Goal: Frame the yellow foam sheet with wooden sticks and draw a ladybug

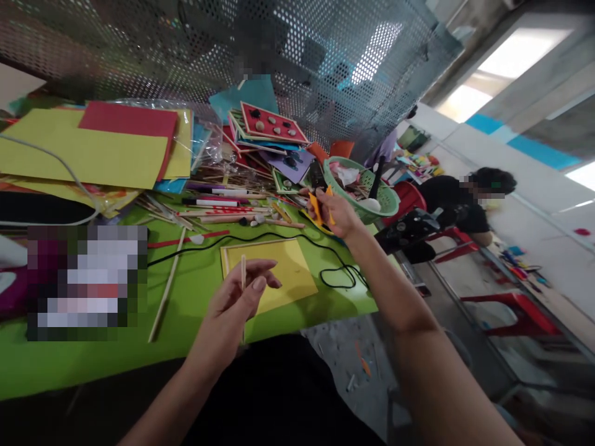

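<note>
My left hand (pixel 242 291) is closed around a thin wooden stick (pixel 243 270), held upright above the near part of a yellow sheet (pixel 288 263). That sheet lies on the green tabletop, with pale strips along its far and left edges. Farther off to the right, my right hand (pixel 341 210) grips an orange-handled tool (pixel 317 209); its exact kind is unclear. Just beyond this hand stands a green plastic basket (pixel 393 201) of odds and ends. A longer wooden stick (pixel 167 288) lies on the table to the left of my left hand.
A black cord (pixel 274 235) snakes across the table. A phone-like device (pixel 88 282), blurred out, lies at left. Coloured paper (pixel 88 155), pens (pixel 218 202) and decorated cards (pixel 274 124) crowd the back before a perforated metal panel (pixel 372 74). Another person (pixel 446 198) sits at right.
</note>
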Demonstrator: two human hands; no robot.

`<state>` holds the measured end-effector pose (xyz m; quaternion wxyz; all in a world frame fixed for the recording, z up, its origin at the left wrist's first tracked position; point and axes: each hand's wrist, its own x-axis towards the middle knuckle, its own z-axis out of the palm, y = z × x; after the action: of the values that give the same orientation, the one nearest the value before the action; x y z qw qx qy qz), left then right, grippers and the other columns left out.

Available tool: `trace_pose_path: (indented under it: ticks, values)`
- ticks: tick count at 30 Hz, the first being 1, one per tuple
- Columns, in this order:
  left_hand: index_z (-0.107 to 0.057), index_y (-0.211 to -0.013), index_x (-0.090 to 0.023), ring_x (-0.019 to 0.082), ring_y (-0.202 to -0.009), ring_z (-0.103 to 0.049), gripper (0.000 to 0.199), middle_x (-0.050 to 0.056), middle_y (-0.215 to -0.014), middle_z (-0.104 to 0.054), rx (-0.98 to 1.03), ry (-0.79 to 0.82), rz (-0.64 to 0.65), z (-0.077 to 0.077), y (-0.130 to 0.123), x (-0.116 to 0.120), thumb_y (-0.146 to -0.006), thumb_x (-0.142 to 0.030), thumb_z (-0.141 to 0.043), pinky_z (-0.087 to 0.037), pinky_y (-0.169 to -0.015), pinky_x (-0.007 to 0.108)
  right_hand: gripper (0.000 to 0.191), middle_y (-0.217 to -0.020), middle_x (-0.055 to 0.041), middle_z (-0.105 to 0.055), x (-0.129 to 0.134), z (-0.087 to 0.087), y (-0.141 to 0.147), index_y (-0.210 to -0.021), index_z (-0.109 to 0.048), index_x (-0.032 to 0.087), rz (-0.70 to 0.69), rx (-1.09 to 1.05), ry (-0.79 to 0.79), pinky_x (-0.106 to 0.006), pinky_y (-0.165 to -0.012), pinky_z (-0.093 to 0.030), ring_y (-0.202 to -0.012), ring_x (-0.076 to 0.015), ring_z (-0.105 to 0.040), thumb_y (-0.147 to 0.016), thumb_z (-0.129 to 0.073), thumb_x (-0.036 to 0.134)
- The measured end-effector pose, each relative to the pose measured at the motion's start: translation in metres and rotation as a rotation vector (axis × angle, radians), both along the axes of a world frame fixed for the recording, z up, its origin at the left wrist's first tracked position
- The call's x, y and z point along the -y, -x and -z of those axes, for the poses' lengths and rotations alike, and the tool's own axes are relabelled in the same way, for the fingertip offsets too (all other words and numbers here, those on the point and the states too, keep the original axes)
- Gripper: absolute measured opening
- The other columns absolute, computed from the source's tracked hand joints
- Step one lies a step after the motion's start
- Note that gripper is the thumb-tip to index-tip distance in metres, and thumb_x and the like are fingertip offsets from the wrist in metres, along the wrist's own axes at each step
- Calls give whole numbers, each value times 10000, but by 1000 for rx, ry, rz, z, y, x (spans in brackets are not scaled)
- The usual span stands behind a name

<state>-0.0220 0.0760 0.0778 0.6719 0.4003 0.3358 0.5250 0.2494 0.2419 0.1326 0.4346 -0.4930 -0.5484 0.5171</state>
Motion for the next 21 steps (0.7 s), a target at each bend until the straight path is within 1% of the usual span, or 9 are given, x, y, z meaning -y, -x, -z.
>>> trace_pose_path:
  ticks: [3,5,8,10,12,14,16,19,21]
  values:
    - [-758,-1200,-235,73,-588,-265,342,30,-946,-682,6,52,4,-4,2,-3,-958,-476,-744,-260,-520,236,471,-643,54,-583,-14,6,2,-1115,-721,231,21,77,-54,-232,-482,-439,-506,-102,-525,-862,-780,624]
    - [-763,-1186,-238,79,-595,-256,312,31,-948,-681,17,86,1,-8,3,-4,-961,-453,-732,-256,-532,242,491,-699,30,-630,-23,9,2,-1139,-724,219,5,160,-52,-254,-538,-490,-564,-124,-587,-864,-772,622]
    - [-763,-1182,-233,88,-602,-255,302,39,-949,-683,28,124,3,-11,4,-6,-959,-433,-726,-236,-540,258,485,-912,-48,-740,-37,14,3,-1190,-717,194,-60,368,-90,-364,-771,-595,-811,-213,-717,-880,-745,566]
    - [-760,-1186,-229,86,-602,-264,318,41,-945,-684,32,143,11,-11,5,-9,-954,-445,-734,-226,-545,264,455,-1136,-103,-765,-45,18,5,-1243,-698,179,-107,595,-192,-452,-979,-570,-1053,-279,-724,-915,-708,494]
    - [-754,-1196,-228,74,-592,-271,339,38,-938,-681,47,162,25,-8,6,-12,-957,-468,-737,-214,-545,265,454,-1337,-140,-723,-51,22,10,-1326,-650,173,-129,837,-290,-498,-1111,-496,-1246,-320,-669,-965,-652,447]
    - [-743,-1214,-224,55,-570,-267,373,35,-926,-675,91,163,62,-4,7,-17,-964,-501,-729,-189,-532,263,479,-1413,-166,-688,-54,24,18,-1396,-584,172,-129,1052,-325,-510,-1120,-482,-1301,-340,-647,-1012,-603,457]
    - [-727,-1238,-222,41,-547,-262,398,35,-916,-669,142,158,110,0,8,-20,-976,-522,-711,-156,-516,261,488,-1391,-180,-694,-56,26,27,-1415,-540,173,-125,1223,-332,-492,-1057,-513,-1261,-349,-671,-1046,-563,492]
    - [-712,-1257,-221,33,-535,-260,400,34,-910,-662,176,158,149,4,9,-22,-998,-525,-680,-134,-506,259,484,-1341,-186,-707,-55,26,41,-1389,-521,175,-129,1395,-355,-462,-981,-527,-1175,-354,-706,-1062,-540,530]
    - [-710,-1257,-218,33,-538,-258,394,34,-912,-660,168,165,145,4,9,-22,-1009,-521,-665,-135,-510,260,509,-1312,-201,-711,-53,28,47,-1378,-520,163,-123,1467,-390,-478,-970,-517,-1128,-365,-715,-1063,-521,563]
